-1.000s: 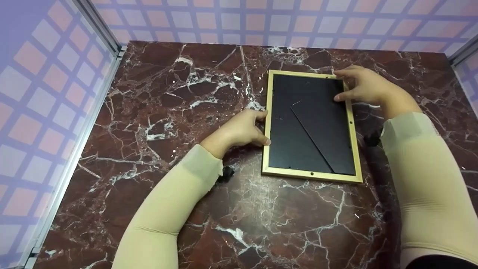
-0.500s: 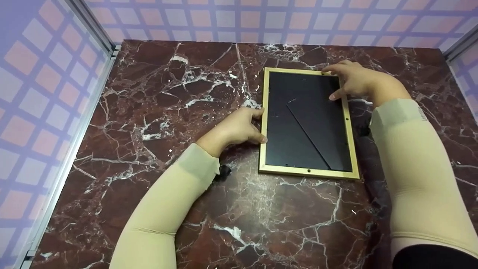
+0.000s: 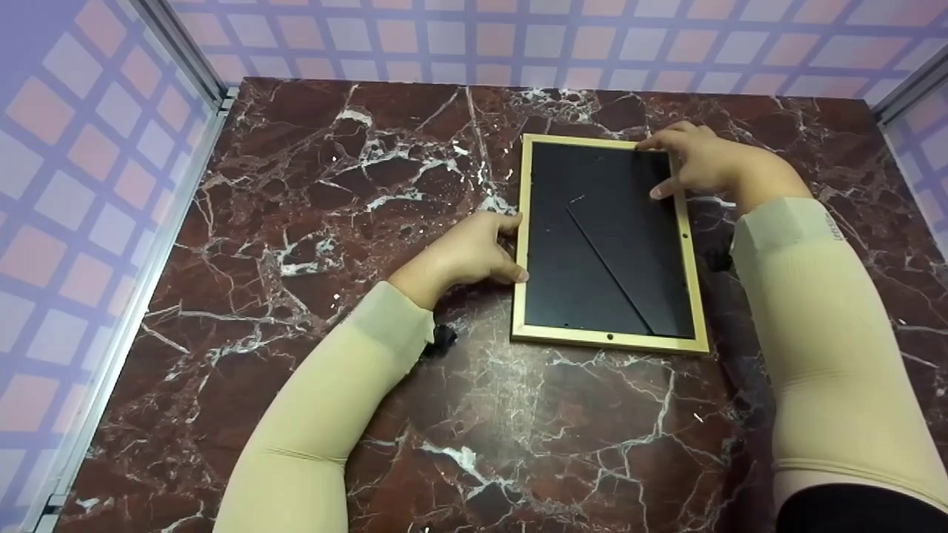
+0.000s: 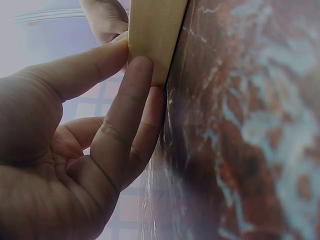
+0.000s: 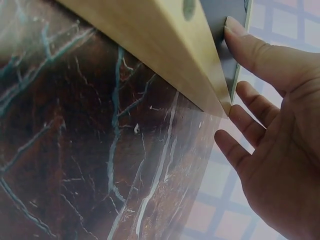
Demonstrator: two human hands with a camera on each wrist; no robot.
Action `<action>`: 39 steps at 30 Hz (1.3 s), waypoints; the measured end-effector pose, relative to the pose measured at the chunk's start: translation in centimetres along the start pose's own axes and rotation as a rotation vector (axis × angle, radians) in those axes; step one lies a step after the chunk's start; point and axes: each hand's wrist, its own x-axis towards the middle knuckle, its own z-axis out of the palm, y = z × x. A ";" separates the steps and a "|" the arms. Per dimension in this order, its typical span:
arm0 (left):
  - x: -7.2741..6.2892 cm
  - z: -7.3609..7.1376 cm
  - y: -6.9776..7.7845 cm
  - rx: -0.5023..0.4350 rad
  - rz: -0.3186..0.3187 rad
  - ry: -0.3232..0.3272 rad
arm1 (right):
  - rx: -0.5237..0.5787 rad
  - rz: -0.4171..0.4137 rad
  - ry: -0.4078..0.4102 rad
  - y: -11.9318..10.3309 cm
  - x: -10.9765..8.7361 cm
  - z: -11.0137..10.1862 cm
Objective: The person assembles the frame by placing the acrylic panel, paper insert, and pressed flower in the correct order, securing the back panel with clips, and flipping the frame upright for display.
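A picture frame [image 3: 592, 274] with a gold rim lies face down on the marbled table, its black backing and slanted stand flap upward. My left hand [image 3: 474, 252] holds its left edge, thumb on the rim and fingers against the side. In the left wrist view, the left fingers [image 4: 122, 115] press the pale side of the frame [image 4: 155, 35] close to the tabletop. At the far right corner, my right hand [image 3: 711, 166] grips the frame, thumb on the backing and fingers over the top edge. The right wrist view shows the right thumb [image 5: 250, 47] on the black panel.
The dark red marbled table [image 3: 355, 222] has white veins and small white specks. Behind it rises a wall [image 3: 474, 44] of pink and white squares, and a similar panel [image 3: 74, 185] with a metal rail borders the left side.
My right hand has shifted slightly left along the frame's top edge. The left hand keeps its place on the left edge. The whole view has moved a little.
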 end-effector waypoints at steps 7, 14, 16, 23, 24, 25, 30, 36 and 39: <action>-0.1 -0.1 0.1 0.021 0.000 -0.005 | -0.024 0.023 -0.015 -0.3 -0.1 -0.1; 0.0 0.1 0.0 -0.019 -0.011 -0.005 | -0.090 0.019 -0.022 -0.6 0.0 -0.1; 0.0 0.1 -0.1 -0.027 -0.013 -0.005 | -0.114 0.016 -0.022 -0.8 -0.1 -0.1; 0.1 0.0 -0.1 -0.031 -0.025 -0.015 | -0.202 -0.018 -0.013 -1.2 -0.4 -0.1; 0.1 0.0 -0.1 -0.029 -0.026 -0.016 | -0.211 -0.024 -0.011 -1.2 -0.4 -0.1; 0.2 0.0 0.0 -0.030 -0.027 -0.017 | -0.219 -0.030 -0.008 -1.2 -0.5 -0.1; 0.1 0.0 0.0 -0.032 -0.031 -0.024 | -0.242 -0.042 0.001 -1.2 -0.5 0.0; 0.0 0.1 0.0 -0.053 -0.025 -0.029 | -0.264 -0.053 0.008 -1.6 -0.5 -0.1; -0.1 0.0 0.1 -0.046 -0.024 -0.029 | -0.283 -0.050 -0.001 -1.8 -0.5 -0.1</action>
